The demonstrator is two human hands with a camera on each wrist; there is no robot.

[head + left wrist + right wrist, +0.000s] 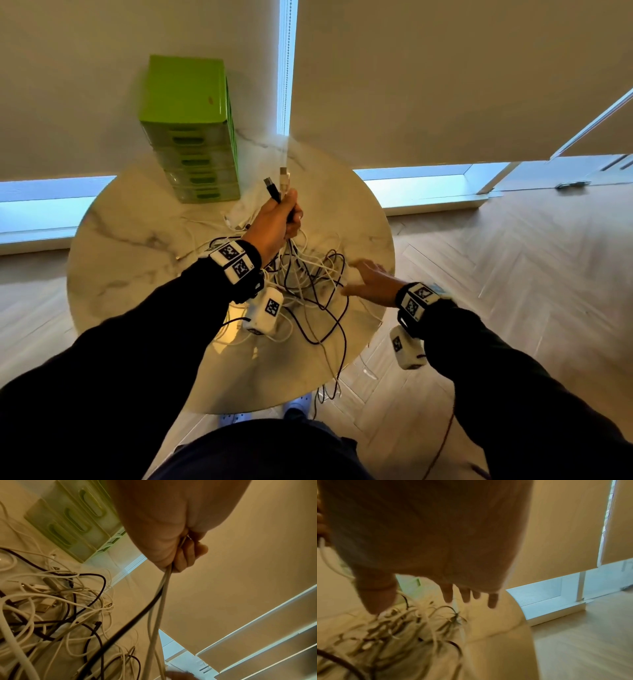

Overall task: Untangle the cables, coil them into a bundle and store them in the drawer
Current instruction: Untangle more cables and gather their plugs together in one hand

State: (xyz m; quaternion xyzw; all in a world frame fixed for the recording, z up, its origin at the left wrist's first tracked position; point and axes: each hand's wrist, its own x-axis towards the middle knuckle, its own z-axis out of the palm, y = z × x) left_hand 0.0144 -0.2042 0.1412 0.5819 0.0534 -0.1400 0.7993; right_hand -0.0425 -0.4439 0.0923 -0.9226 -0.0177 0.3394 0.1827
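The left hand [277, 219] gripped black and white plug ends [278, 185] raised above the tangled cables [308, 274] mid-table, probably to draw strands free, while the right hand [371, 281] hovered open-fingered near the round marble table [137, 240]'s right edge.

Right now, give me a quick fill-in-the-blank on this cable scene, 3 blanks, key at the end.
1. The left hand grips cable ends lifted above the ____ marble table.
2. The right hand, fingers spread, holds ____.
3. The drawer unit behind the cable tangle is ____ in colour.

Missing words: round; nothing; green
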